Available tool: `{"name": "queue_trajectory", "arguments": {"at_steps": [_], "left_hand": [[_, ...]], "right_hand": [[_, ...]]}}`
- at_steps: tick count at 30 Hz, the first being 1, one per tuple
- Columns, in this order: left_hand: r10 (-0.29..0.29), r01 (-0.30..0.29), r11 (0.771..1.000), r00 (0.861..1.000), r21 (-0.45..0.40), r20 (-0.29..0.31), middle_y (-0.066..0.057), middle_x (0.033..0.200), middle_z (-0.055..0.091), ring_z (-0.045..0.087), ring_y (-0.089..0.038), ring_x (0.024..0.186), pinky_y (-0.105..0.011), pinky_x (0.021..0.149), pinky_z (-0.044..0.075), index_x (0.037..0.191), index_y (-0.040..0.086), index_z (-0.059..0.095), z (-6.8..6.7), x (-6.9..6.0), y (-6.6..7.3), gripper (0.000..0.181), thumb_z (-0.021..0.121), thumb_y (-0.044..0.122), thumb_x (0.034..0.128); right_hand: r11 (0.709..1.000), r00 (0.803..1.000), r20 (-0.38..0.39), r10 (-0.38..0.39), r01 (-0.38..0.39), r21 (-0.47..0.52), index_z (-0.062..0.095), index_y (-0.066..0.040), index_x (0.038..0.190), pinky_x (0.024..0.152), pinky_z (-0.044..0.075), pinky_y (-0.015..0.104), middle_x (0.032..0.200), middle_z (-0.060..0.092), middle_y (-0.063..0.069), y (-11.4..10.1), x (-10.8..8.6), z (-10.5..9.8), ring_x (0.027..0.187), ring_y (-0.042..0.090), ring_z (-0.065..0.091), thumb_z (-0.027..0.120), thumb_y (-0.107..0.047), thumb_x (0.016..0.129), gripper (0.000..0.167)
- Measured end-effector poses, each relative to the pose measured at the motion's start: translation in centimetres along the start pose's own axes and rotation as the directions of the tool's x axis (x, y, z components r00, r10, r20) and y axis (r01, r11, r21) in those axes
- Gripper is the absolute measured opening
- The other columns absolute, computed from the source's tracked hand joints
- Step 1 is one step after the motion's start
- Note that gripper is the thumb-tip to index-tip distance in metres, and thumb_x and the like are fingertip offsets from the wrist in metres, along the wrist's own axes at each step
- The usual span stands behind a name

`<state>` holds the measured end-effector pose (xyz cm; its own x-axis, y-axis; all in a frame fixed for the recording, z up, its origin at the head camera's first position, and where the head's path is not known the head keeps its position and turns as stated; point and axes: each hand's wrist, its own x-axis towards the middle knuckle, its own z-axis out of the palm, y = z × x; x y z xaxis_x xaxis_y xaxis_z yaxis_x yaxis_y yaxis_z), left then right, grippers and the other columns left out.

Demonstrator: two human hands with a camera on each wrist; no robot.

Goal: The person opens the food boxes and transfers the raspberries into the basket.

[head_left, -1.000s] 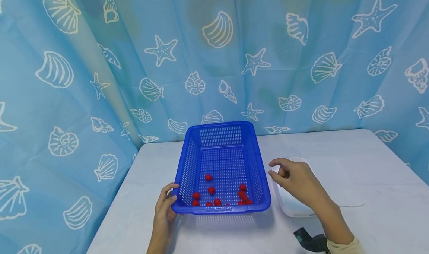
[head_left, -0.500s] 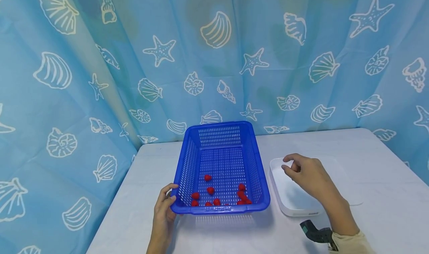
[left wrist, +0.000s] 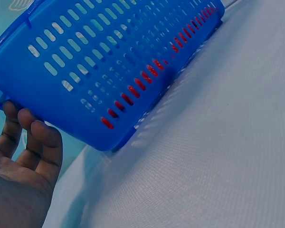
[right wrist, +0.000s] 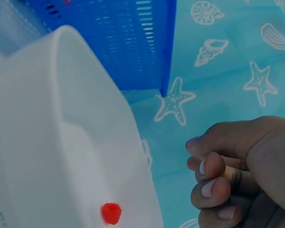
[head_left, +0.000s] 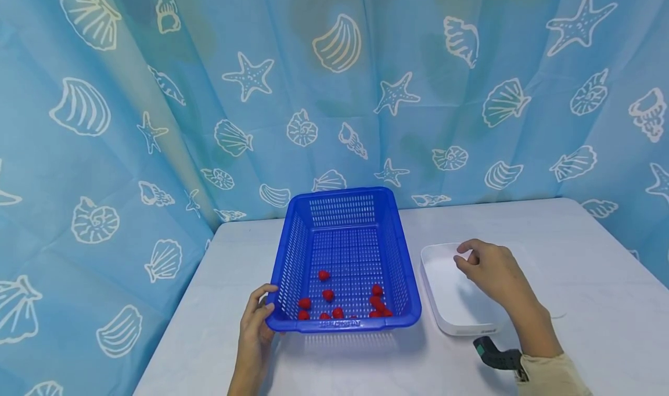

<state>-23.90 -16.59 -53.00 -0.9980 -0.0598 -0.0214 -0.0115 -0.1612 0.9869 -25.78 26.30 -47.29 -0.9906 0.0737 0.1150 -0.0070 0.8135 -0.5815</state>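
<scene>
My left hand (head_left: 256,323) holds the near left corner of a blue plastic basket (head_left: 342,326), its fingers bent at the rim in the left wrist view. Several red raspberries (head_left: 327,295) lie on the basket's floor, mostly toward the near side. To the right stands a white open container (head_left: 449,303). My right hand (head_left: 491,268) is above this container's right part, fingers loosely bent, with a gap between thumb and index finger and nothing held. One raspberry (right wrist: 111,213) shows inside the container in the right wrist view; in the head view I cannot see it.
A white cloth covers the table (head_left: 235,245). Behind and to the left hangs a blue curtain (head_left: 292,94) with white shell and starfish prints. A black device (head_left: 496,355) is strapped at my right wrist, beside a beige sleeve (head_left: 551,375).
My right hand has moved right, from the gap by the basket's right rim to over the white container. My left hand and the basket have stayed in place.
</scene>
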Motion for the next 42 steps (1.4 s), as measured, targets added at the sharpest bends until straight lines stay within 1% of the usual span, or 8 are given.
{"name": "queue_trajectory", "arguments": {"at_steps": [7, 12, 14, 23, 29, 35, 37, 42], "left_hand": [[-0.002, 0.002, 1.000, 1.000, -0.007, 0.001, -0.016, 0.137, 0.048, 0.057, -0.029, 0.103, -0.029, 0.066, 0.048, 0.134, 0.010, 0.048, 0.0, 0.1, 0.1, 0.037, 0.049, 0.019, 0.0983], [0.002, -0.002, 1.000, 1.000, -0.018, 0.001, -0.016, 0.137, 0.047, 0.057, -0.030, 0.105, -0.029, 0.066, 0.049, 0.135, 0.009, 0.048, 0.1, 0.1, 0.0, 0.037, 0.047, 0.017, 0.0984], [0.001, -0.001, 1.000, 1.000, -0.013, -0.001, -0.016, 0.138, 0.047, 0.056, -0.031, 0.109, -0.030, 0.070, 0.050, 0.135, 0.009, 0.048, 0.1, 0.1, 0.0, 0.037, 0.048, 0.017, 0.0986], [0.002, -0.002, 1.000, 1.000, 0.000, 0.006, -0.016, 0.138, 0.046, 0.057, -0.030, 0.105, -0.028, 0.066, 0.049, 0.136, 0.010, 0.047, 0.1, 0.0, 0.1, 0.038, 0.047, 0.019, 0.0989], [-0.008, 0.008, 1.000, 1.000, 0.009, 0.001, -0.016, 0.139, 0.045, 0.057, -0.031, 0.107, -0.029, 0.066, 0.049, 0.136, 0.011, 0.047, 0.0, -0.1, 0.1, 0.038, 0.047, 0.019, 0.0992], [-0.010, 0.010, 1.000, 1.000, 0.001, -0.001, -0.016, 0.139, 0.046, 0.057, -0.030, 0.105, -0.028, 0.066, 0.049, 0.136, 0.010, 0.047, 0.0, -0.1, 0.1, 0.037, 0.047, 0.019, 0.0992], [-0.010, 0.010, 1.000, 1.000, -0.001, -0.002, -0.016, 0.139, 0.046, 0.057, -0.030, 0.105, -0.028, 0.066, 0.049, 0.136, 0.010, 0.047, 0.0, -0.1, 0.2, 0.037, 0.047, 0.018, 0.0990], [-0.011, 0.011, 1.000, 1.000, 0.015, -0.006, -0.016, 0.140, 0.045, 0.057, -0.030, 0.106, -0.028, 0.067, 0.050, 0.136, 0.010, 0.047, 0.1, -0.2, 0.3, 0.038, 0.047, 0.020, 0.0990]], "right_hand": [[0.998, 0.997, 0.048, 0.067, -0.067, -0.002, 0.061, 0.007, 0.120, 0.055, 0.042, 0.034, 0.079, 0.056, 0.009, 1.0, 0.4, 0.4, 0.068, 0.022, 0.051, 0.064, -0.018, 0.095, 0.035], [0.993, 0.989, 0.090, 0.115, -0.116, 0.004, 0.058, 0.010, 0.125, 0.056, 0.045, 0.034, 0.080, 0.057, 0.010, 1.6, 0.8, 1.1, 0.066, 0.021, 0.054, 0.062, -0.015, 0.096, 0.038], [0.989, 0.983, 0.111, 0.143, -0.145, 0.004, 0.056, 0.011, 0.128, 0.056, 0.047, 0.033, 0.079, 0.058, 0.010, 1.6, 0.9, 1.4, 0.064, 0.020, 0.056, 0.063, -0.014, 0.096, 0.041], [0.973, 0.956, 0.184, 0.229, -0.225, -0.042, 0.045, 0.018, 0.135, 0.059, 0.051, 0.032, 0.085, 0.063, 0.018, 1.2, 1.2, 2.3, 0.066, 0.021, 0.061, 0.061, -0.013, 0.095, 0.053], [0.962, 0.937, 0.218, 0.273, -0.265, -0.067, 0.045, 0.019, 0.131, 0.059, 0.047, 0.033, 0.072, 0.058, 0.011, 0.9, 1.0, 2.7, 0.065, 0.021, 0.057, 0.058, -0.013, 0.096, 0.049], [0.948, 0.921, 0.227, 0.317, -0.313, -0.051, 0.043, 0.019, 0.130, 0.059, 0.046, 0.033, 0.071, 0.055, 0.013, 0.7, 0.9, 2.9, 0.063, 0.022, 0.056, 0.058, -0.014, 0.097, 0.049], [0.953, 0.924, 0.233, 0.304, -0.298, -0.059, 0.044, 0.018, 0.129, 0.061, 0.046, 0.034, 0.070, 0.056, 0.012, 0.6, 0.8, 3.0, 0.064, 0.022, 0.056, 0.058, -0.015, 0.096, 0.048], [0.971, 0.944, 0.227, 0.241, -0.231, -0.068, 0.047, 0.018, 0.132, 0.068, 0.047, 0.040, 0.066, 0.060, 0.007, 0.5, 0.9, 3.0, 0.065, 0.020, 0.058, 0.057, -0.016, 0.097, 0.049]]}}
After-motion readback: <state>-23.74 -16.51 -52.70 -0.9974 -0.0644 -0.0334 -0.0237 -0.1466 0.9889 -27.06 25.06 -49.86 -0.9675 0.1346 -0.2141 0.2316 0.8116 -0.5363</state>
